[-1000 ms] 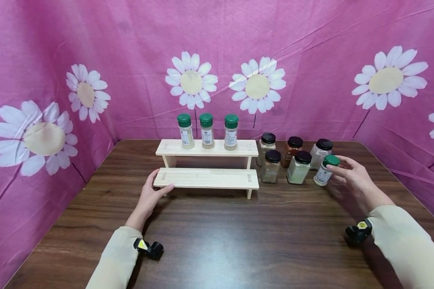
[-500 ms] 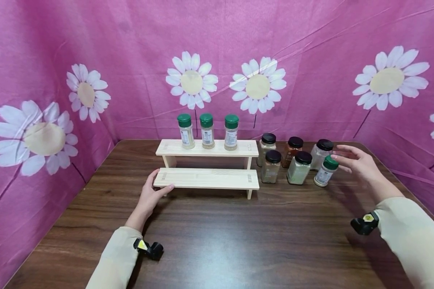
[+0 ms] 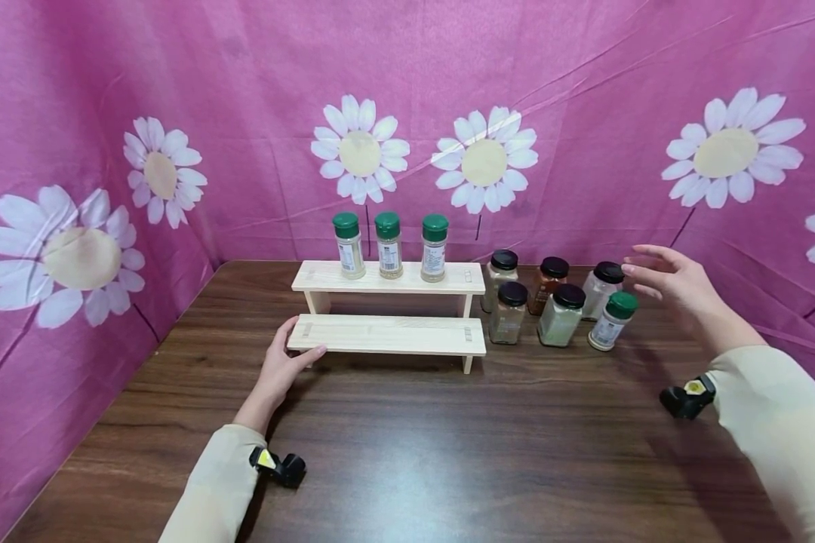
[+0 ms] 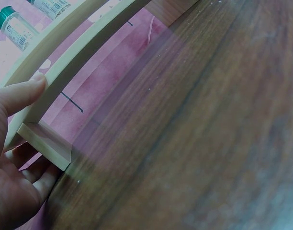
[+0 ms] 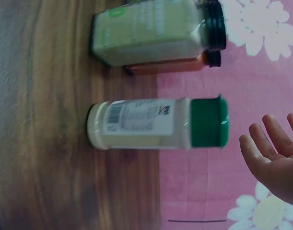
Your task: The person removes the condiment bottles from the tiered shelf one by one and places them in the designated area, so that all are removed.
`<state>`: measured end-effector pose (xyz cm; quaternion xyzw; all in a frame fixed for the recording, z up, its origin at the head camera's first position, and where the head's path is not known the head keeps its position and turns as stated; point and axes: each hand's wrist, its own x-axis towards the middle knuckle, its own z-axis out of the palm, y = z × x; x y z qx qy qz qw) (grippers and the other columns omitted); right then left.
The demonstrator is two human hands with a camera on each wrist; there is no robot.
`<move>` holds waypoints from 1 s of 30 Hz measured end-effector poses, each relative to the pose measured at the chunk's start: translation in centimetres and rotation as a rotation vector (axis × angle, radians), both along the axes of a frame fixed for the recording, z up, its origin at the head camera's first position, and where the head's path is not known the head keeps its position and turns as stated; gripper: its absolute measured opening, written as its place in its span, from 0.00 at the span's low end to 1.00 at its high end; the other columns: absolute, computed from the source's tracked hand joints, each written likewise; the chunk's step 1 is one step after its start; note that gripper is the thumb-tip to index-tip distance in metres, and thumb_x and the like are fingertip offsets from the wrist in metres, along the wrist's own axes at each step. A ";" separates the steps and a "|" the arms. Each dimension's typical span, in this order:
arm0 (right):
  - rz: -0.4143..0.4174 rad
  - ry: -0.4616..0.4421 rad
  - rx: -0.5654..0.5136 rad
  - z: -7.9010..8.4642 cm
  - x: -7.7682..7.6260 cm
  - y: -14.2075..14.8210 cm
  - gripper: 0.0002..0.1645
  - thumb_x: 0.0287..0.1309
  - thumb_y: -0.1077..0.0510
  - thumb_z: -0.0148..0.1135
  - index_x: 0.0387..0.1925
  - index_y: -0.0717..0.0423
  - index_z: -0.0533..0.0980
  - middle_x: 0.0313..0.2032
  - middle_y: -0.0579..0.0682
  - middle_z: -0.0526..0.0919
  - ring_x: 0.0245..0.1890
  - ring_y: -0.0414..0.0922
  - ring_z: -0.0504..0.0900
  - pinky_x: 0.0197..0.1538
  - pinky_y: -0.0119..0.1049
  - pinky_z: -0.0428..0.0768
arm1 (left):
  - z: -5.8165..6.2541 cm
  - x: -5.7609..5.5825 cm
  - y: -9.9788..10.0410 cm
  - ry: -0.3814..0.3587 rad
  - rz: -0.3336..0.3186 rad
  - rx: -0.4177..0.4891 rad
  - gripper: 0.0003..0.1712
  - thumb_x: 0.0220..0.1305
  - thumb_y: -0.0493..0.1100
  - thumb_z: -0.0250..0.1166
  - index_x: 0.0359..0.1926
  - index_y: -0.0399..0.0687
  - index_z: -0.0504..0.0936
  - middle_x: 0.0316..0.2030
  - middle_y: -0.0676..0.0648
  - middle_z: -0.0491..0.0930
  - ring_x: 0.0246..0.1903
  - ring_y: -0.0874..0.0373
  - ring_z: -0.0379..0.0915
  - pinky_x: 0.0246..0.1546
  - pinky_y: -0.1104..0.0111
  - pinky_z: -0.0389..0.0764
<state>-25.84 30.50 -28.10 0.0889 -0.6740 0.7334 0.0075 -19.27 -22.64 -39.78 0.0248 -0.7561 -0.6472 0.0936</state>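
At the left, the person's left hand [image 3: 281, 367] rests against the near left corner of a two-step pale wooden spice rack [image 3: 387, 334], thumb lying on the lower step's front edge and the other fingers loosely bent beneath it beside the rack's leg, as the left wrist view shows. The rack stands on a dark brown wood-grain table [image 3: 407, 452]. On its far, upper step three green-capped clear spice bottles [image 3: 388, 246] stand upright in a row; the lower step carries nothing.

Right of the rack, five black-lidded square glass spice jars [image 3: 548, 296] stand close together in two rows, three far and two near. Just right of the near row stands a green-capped clear bottle of pale powder with a white label [image 3: 612, 320], upright on the table and apart from any hand.

Farther right, the right hand [image 3: 672, 283] hovers in the air above and just right of that bottle, fingers spread and relaxed, holding nothing. A pink cloth printed with white daisies [image 3: 176, 90] hangs behind and to both sides.
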 end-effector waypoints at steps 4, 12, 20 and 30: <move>0.014 0.018 0.009 0.7 -0.3 -0.8 0.18 0.50 0.69 0.56 0.42 0.50 0.71 0.34 0.43 0.79 0.35 0.36 0.76 0.34 0.27 0.74 | 0.1 0.0 0.0 -0.007 0.000 -0.004 0.44 0.47 0.33 0.65 0.62 0.41 0.50 0.54 0.41 0.60 0.49 0.55 0.57 0.48 0.65 0.58; 0.053 0.048 0.022 1.6 -0.8 -2.6 0.18 0.52 0.69 0.55 0.43 0.50 0.70 0.35 0.43 0.78 0.37 0.36 0.75 0.35 0.27 0.73 | -0.1 0.1 0.0 -0.002 0.003 -0.003 0.43 0.47 0.33 0.65 0.62 0.41 0.51 0.53 0.41 0.61 0.48 0.55 0.58 0.46 0.67 0.59; 0.059 0.046 0.028 2.4 -1.5 -5.2 0.19 0.50 0.66 0.58 0.45 0.52 0.69 0.36 0.43 0.78 0.38 0.35 0.74 0.37 0.26 0.72 | 0.0 0.0 0.1 -0.005 0.007 0.004 0.44 0.47 0.33 0.65 0.62 0.41 0.51 0.54 0.41 0.61 0.49 0.55 0.58 0.48 0.66 0.58; 0.049 0.052 0.164 2.8 -1.8 -8.4 0.24 0.49 0.60 0.61 0.50 0.53 0.66 0.39 0.43 0.75 0.41 0.36 0.73 0.42 0.29 0.71 | 0.0 0.0 0.0 -0.004 0.010 0.000 0.43 0.47 0.33 0.65 0.62 0.41 0.51 0.55 0.41 0.60 0.50 0.54 0.57 0.50 0.65 0.57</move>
